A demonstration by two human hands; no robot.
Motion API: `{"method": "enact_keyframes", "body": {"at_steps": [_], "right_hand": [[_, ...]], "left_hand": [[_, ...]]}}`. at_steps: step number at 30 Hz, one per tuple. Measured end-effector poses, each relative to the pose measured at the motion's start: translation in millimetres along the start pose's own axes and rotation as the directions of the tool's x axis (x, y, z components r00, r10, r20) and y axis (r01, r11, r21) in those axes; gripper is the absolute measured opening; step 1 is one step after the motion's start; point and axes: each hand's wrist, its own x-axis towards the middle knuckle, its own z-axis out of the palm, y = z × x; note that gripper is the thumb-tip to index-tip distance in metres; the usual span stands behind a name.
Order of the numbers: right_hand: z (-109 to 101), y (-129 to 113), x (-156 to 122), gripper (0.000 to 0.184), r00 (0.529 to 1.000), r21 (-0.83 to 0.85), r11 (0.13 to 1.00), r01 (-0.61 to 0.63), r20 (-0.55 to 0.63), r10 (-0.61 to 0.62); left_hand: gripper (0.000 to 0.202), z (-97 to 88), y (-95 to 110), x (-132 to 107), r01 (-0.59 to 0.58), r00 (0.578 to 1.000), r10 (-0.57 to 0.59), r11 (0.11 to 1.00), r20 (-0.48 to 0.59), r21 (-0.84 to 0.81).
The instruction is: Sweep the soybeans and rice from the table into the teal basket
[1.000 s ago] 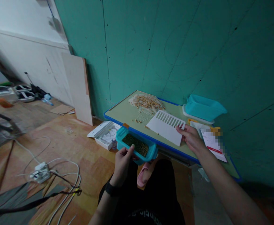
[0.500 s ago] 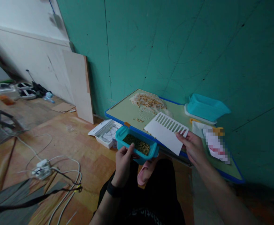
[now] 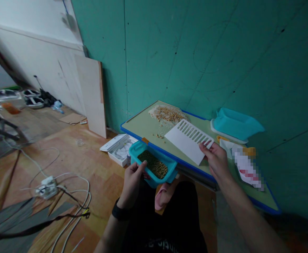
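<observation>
My left hand grips the near rim of a teal plastic container partly filled with small greenish-brown beans, held just below the front edge of a small table. My right hand pinches the corner of a white slotted plastic card that lies tilted over the tabletop. A pile of tan beans mixed with white grains sits at the far side of the table, with a few loose beans nearer the edge.
A second teal container on a white lid and some papers lie at the table's right end. On the wooden floor are an open white box, a power strip with cables and a leaning board.
The white card has shifted slightly back over the table after dipping toward the container. The view has drifted a little; both hands keep their holds.
</observation>
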Motion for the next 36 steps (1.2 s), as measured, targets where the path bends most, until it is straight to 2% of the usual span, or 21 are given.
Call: {"method": "enact_keyframes", "body": {"at_steps": [5, 17, 22, 30, 36], "right_hand": [[4, 3, 17, 0.055, 0.999, -0.013, 1.0, -0.027, 0.018, 0.027], [19, 0, 25, 0.057, 0.999, 0.053, 0.997, -0.054, 0.014, 0.053], [23, -4, 29, 0.056, 0.995, 0.031, 0.996, -0.084, 0.054, 0.082], [18, 4, 28, 0.053, 0.992, 0.031, 0.993, -0.111, 0.07, 0.109], [20, 1, 21, 0.054, 0.988, 0.052, 0.989, -0.135, 0.088, 0.13]], "left_hand": [[0.043, -7.2, 8, 3, -0.026, 1.0, 0.025, 0.999, 0.008, 0.024], [0.043, -10.4, 11, 12, -0.024, 1.0, 0.025, 0.998, -0.018, 0.053], [0.044, -9.1, 15, 13, -0.029, 0.999, 0.03, 0.997, -0.013, 0.067], [0.042, -10.2, 14, 15, -0.056, 0.998, 0.058, 0.996, -0.018, 0.075], [0.042, -9.9, 15, 15, -0.043, 0.998, 0.045, 0.997, -0.033, 0.066]]}}
